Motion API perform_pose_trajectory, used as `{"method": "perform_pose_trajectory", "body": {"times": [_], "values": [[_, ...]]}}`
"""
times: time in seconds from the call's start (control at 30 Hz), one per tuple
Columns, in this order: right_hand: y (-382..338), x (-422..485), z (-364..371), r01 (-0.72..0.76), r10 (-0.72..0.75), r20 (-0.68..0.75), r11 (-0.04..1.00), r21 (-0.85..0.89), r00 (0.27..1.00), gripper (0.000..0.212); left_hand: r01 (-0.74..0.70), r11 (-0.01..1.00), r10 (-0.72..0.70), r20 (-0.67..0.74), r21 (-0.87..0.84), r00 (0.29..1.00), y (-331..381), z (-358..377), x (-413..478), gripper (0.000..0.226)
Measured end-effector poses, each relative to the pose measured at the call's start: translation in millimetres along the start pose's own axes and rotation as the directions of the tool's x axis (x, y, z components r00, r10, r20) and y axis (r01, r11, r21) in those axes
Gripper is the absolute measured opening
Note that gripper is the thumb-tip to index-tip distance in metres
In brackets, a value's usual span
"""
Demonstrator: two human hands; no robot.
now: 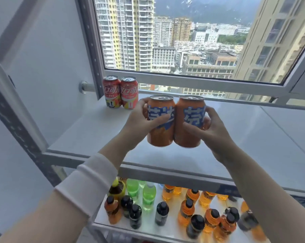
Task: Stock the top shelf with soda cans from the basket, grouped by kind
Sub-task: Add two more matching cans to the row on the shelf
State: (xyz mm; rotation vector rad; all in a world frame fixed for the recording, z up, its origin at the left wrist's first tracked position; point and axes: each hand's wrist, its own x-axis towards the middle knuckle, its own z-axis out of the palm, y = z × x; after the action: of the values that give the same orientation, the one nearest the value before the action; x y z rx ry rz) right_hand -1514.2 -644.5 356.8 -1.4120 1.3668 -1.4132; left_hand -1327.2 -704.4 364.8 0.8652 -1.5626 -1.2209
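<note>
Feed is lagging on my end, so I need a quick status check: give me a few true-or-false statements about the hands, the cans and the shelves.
1. The left hand grips the left orange can, and the right hand grips the right orange can. True.
2. Three red cans stand on the top shelf. False: only two red cans stand on the top shelf, side by side at its back left corner.
3. The two orange cans touch each other. True.
4. The lower shelf holds cans only. False: the lower shelf holds bottles, orange, green and dark.
5. The red cans stand upright. True.
</note>
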Motion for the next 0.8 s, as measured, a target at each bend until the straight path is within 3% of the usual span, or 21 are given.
{"method": "perform_pose_trajectory", "body": {"times": [0.3,0.53,0.8], "values": [[25,81,11,-0.062,0.062,-0.023,0.998,0.024,0.998,0.070,-0.037,0.971,-0.005,0.175,0.237,0.985,-8,-29,87,0.061],[34,133,17,-0.066,0.065,-0.081,0.998,-0.012,0.995,0.063,-0.030,0.924,-0.044,0.183,0.381,0.982,-20,-36,147,0.075],[40,160,20,-0.068,0.063,-0.110,0.997,-0.041,0.992,0.060,-0.155,0.751,-0.012,0.248,0.642,0.969,-19,-43,185,0.075]]}}
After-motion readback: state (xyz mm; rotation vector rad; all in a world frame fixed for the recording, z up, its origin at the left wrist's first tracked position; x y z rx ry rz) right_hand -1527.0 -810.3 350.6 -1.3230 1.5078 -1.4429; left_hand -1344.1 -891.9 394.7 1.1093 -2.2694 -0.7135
